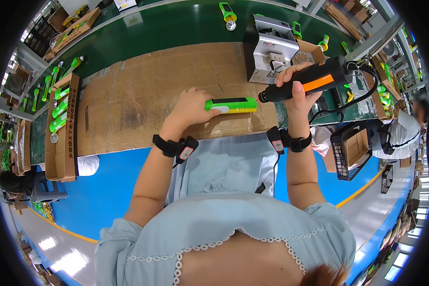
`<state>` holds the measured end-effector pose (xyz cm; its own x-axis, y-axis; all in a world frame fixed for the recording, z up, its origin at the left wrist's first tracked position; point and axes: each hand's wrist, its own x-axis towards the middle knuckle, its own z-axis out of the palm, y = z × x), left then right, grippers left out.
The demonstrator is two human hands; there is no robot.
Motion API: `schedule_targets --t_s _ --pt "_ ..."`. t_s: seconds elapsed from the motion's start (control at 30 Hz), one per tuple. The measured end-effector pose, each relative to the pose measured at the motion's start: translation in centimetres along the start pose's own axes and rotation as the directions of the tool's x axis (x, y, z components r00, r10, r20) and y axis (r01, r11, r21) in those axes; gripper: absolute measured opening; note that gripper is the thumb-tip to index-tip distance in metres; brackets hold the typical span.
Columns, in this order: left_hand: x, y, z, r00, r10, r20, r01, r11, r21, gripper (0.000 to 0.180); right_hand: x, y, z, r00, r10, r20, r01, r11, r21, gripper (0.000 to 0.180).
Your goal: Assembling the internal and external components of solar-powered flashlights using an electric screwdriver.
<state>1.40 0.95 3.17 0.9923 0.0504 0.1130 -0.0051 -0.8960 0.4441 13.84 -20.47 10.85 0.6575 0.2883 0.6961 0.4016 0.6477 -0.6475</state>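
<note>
My left hand (193, 107) is closed round one end of a green and yellow flashlight (238, 105) with a dark strip along its top. The flashlight lies sideways just above the cardboard sheet (143, 90) or on it; I cannot tell which. In my right hand (298, 95) is a black electric screwdriver (314, 82) with an orange stripe, held nearly level. Its tip points left, right by the flashlight's free end; whether they touch is not clear. A cable runs from the screwdriver's back end.
A silver box-shaped machine (271, 52) stands behind my right hand. At left, a long cardboard box (62, 138) holds several green flashlights. Another flashlight (228, 14) lies on the green bench far back. A black crate (350, 148) and a person (400, 136) are at right.
</note>
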Motion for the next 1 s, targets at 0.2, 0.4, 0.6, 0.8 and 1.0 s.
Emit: schedule_targets --t_s 0.2,0.4,0.6,0.8,1.0 --pt "-0.5 0.1 0.5 0.999 0.022 -0.049 -0.023 1.0 -0.022 0.042 0.1 0.3 0.0 0.998 0.01 0.054 -0.01 1.0 0.006 0.035" --pt "-3.4 1.7 1.7 0.931 0.087 -0.354 -0.098 0.995 -0.013 0.042 -1.6 1.3 0.4 0.985 0.163 0.055 -0.153 0.976 -0.153 0.035" --pt "-3.4 2.7 2.6 0.917 0.095 -0.388 -0.127 0.99 -0.056 0.045 -3.2 1.0 -0.4 0.989 0.144 0.02 -0.139 0.976 -0.17 0.039" --pt "-3.8 2.9 2.6 0.914 0.07 -0.4 -0.108 0.991 -0.074 0.045 -3.0 2.1 -0.6 0.989 0.148 0.025 -0.145 0.984 -0.1 0.042" --pt "-3.6 2.9 2.5 0.925 0.046 -0.378 -0.077 0.995 -0.065 0.047 -2.1 0.8 -0.7 0.99 0.139 0.038 -0.139 0.99 -0.011 0.042"
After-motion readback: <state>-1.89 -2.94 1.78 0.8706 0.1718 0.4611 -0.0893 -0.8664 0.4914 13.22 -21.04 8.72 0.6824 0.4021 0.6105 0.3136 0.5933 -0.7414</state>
